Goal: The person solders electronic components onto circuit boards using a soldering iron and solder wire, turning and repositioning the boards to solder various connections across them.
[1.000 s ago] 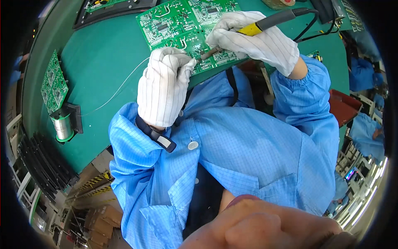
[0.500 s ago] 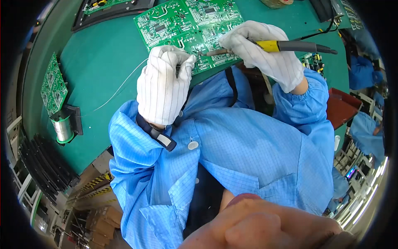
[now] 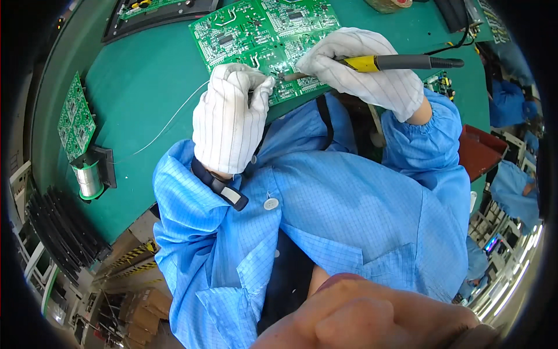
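Note:
A green circuit board panel lies on the green bench in front of me. My right hand, in a white striped glove, grips a soldering iron with a yellow and grey handle. Its tip points left and down at the near part of the panel, close to my left fingertips. My left hand, gloved alike, is closed over the panel's near left edge, pinching a thin solder wire. The wire curves back left toward a solder spool. A wrist strap circles my left wrist.
Another green board panel stands upright in a black holder at the left, beside the spool. A black tray with a board lies at the far left. At the right are a red bin, a populated board and the iron's cord.
My right hand and the soldering iron have shifted slightly left, bringing the tip nearer my left fingertips. My left hand has hardly moved.

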Tool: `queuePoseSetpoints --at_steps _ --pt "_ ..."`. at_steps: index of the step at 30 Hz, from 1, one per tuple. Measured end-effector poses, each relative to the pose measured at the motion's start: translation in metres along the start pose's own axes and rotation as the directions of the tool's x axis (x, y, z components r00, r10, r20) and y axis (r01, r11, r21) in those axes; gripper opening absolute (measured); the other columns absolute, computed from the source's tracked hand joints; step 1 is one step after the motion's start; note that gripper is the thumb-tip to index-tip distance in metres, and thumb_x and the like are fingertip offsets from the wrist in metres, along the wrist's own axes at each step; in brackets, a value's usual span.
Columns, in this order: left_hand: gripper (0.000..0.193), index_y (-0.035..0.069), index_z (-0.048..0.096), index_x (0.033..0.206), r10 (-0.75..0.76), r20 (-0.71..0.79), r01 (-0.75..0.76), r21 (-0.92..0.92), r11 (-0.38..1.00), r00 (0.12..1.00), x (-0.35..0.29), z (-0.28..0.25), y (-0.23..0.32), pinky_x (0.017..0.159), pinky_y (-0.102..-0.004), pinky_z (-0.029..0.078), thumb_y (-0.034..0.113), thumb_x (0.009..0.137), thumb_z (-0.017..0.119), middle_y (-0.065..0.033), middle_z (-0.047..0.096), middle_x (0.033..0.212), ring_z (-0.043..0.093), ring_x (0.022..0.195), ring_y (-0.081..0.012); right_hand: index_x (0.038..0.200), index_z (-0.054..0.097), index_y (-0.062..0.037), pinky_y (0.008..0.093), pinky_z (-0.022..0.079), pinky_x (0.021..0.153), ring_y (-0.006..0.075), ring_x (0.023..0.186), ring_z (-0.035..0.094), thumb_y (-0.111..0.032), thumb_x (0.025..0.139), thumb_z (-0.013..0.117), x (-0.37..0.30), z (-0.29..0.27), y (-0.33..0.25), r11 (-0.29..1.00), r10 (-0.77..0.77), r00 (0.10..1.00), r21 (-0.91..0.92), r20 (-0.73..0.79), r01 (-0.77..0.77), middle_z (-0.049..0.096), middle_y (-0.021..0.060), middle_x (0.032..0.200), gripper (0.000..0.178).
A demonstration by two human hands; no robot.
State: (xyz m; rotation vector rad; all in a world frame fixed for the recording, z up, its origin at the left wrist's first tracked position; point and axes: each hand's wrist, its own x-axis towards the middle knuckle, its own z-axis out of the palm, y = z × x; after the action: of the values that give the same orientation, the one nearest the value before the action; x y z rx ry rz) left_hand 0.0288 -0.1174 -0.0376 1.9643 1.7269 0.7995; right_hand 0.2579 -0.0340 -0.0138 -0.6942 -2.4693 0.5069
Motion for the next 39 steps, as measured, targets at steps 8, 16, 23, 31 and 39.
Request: queuePoseSetpoints --at_steps 8,16,23,31,39 --pt "0.010 0.006 0.066 0.090 -0.019 0.023 0.019 -0.010 1.000 1.000 0.001 -0.002 0.002 0.083 -0.0418 0.053 0.014 0.089 0.073 -0.0094 0.069 0.104 0.066 0.097 -0.0295 0.097 0.071 -0.0155 0.0314 0.052 0.063 0.0191 0.070 0.065 -0.027 0.092 0.070 -0.002 0.005 0.002 0.958 -0.162 0.987 -0.240 0.001 0.157 0.068 -0.0013 0.087 0.013" --pt "0.009 0.006 0.067 0.091 -0.012 0.048 0.011 0.015 1.000 0.999 0.002 -0.002 0.001 0.081 -0.0422 0.053 0.013 0.089 0.072 -0.0104 0.068 0.103 0.066 0.095 -0.0303 0.092 0.071 -0.0111 0.0328 0.052 0.066 0.0219 0.068 0.065 -0.031 0.092 0.070 -0.003 0.006 -0.011 0.986 0.154 0.988 0.066 -0.018 -0.152 0.070 0.0026 0.081 0.020" --pt "0.009 0.006 0.066 0.091 -0.004 0.024 0.004 0.002 1.000 1.000 0.002 -0.003 0.001 0.080 -0.0425 0.053 0.012 0.089 0.072 -0.0105 0.068 0.103 0.066 0.093 -0.0311 0.091 0.072 -0.0098 0.0354 0.052 0.068 0.0250 0.069 0.066 -0.029 0.091 0.070 -0.002 -0.004 -0.015 0.987 0.158 0.987 0.005 0.025 -0.158 0.071 0.0041 0.081 0.019" --pt "0.009 0.006 0.068 0.090 0.011 0.006 -0.011 -0.005 1.000 1.000 0.002 -0.002 0.000 0.080 -0.0418 0.054 0.013 0.089 0.073 -0.0106 0.069 0.104 0.068 0.093 -0.0302 0.095 0.072 -0.0121 0.0360 0.053 0.069 0.0238 0.075 0.066 -0.016 0.088 0.069 -0.011 -0.010 -0.019 0.998 0.057 0.998 0.007 -0.035 -0.057 0.069 0.0030 0.090 0.009" --pt "0.011 0.008 0.072 0.089 -0.031 0.030 0.030 0.028 0.999 0.999 0.007 0.001 0.006 0.079 -0.0406 0.055 0.018 0.089 0.076 -0.0103 0.070 0.102 0.070 0.089 -0.0293 0.104 0.069 -0.0089 0.0322 0.053 0.072 0.0216 0.082 0.066 -0.012 0.088 0.069 -0.017 -0.004 -0.011 0.990 -0.041 0.999 -0.136 -0.018 0.039 0.066 0.0052 0.095 0.017"
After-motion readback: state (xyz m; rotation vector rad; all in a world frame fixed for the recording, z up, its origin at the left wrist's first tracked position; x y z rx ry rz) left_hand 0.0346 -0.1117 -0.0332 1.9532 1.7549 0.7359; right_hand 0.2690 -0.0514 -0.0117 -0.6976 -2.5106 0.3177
